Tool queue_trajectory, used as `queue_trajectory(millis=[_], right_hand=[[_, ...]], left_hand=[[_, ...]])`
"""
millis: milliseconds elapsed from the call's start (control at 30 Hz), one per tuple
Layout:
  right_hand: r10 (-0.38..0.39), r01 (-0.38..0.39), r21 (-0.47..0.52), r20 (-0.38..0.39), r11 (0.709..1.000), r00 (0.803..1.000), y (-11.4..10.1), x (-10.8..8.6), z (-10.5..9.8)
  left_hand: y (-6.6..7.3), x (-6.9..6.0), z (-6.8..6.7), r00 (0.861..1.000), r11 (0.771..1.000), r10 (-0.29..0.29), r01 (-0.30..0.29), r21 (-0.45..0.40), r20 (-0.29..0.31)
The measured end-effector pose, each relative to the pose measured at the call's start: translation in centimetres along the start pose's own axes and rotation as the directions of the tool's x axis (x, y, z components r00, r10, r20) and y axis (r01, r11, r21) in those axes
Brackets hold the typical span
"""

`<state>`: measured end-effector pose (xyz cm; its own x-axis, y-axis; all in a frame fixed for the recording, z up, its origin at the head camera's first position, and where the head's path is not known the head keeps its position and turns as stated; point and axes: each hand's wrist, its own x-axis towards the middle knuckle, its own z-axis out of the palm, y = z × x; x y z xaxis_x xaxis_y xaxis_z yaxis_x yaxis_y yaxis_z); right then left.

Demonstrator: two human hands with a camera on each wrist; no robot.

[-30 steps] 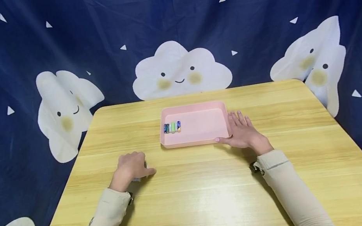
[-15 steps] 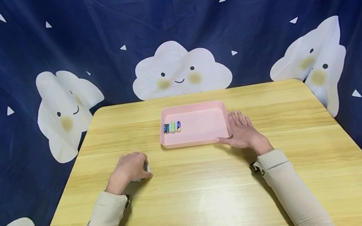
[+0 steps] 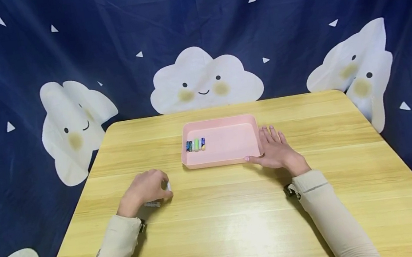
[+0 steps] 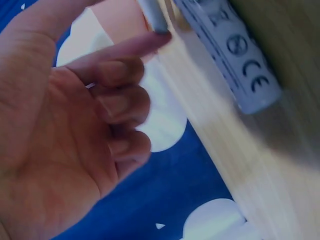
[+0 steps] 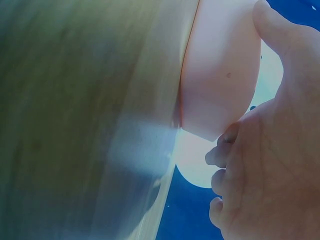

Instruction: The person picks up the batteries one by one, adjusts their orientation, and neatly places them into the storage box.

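Observation:
My left hand (image 3: 146, 188) pinches a whitish battery (image 3: 168, 186) between thumb and fingertips, just above the table left of the pink tray (image 3: 215, 163). In the left wrist view the end of that battery (image 4: 154, 16) shows at the index fingertip, while the other fingers are curled toward the palm. A second white battery (image 4: 237, 55), printed with a CE mark, lies on the wood beneath the hand. My right hand (image 3: 275, 151) rests against the tray's near right corner, fingers extended and thumb on the front rim. Several batteries (image 3: 196, 145) stand in a row at the tray's left side.
A light wooden table (image 3: 222, 233) carries everything. Behind it hangs a dark blue curtain (image 3: 114, 35) with white clouds and small triangles. Both forearms wear beige sleeves (image 3: 334, 220).
My left hand has drawn slightly back and lifted, bringing a battery into sight between thumb and fingers. More of the second battery shows beneath it. The right hand and tray have stayed put.

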<state>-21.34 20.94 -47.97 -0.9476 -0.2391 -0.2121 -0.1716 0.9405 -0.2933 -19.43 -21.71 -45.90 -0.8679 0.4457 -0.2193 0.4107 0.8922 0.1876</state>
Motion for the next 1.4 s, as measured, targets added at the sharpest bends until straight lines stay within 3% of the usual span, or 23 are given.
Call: queue_trajectory(millis=[233,633,733,900,1400], right_hand=[[-0.002,0.001,-0.017,-0.008,1.000,1.000,0.0,0.1,0.1],[-0.006,0.006,-0.005,-0.002,1.000,1.000,-0.1,0.0,0.0],[-0.004,0.004,-0.002,-0.002,1.000,1.000,-0.1,0.0,0.0],[-0.001,0.001,0.003,-0.011,1.000,1.000,0.0,0.1,0.1],[0.001,-0.001,0.010,-0.016,1.000,1.000,-0.1,0.1,0.1]], left_hand=[[-1.8,1.3,-0.3,0.994,0.985,0.044,-0.060,-0.161,-0.098],[-2.8,3.1,-0.6,0.960,0.882,0.092,-0.202,-0.425,-0.265],[-2.8,3.9,-0.9,0.948,0.856,0.101,-0.237,-0.459,-0.301],[-2.5,5.5,-1.4,0.937,0.834,0.092,-0.258,-0.488,-0.337],[-1.1,9.5,-1.9,0.922,0.798,0.090,-0.294,-0.527,-0.378]])
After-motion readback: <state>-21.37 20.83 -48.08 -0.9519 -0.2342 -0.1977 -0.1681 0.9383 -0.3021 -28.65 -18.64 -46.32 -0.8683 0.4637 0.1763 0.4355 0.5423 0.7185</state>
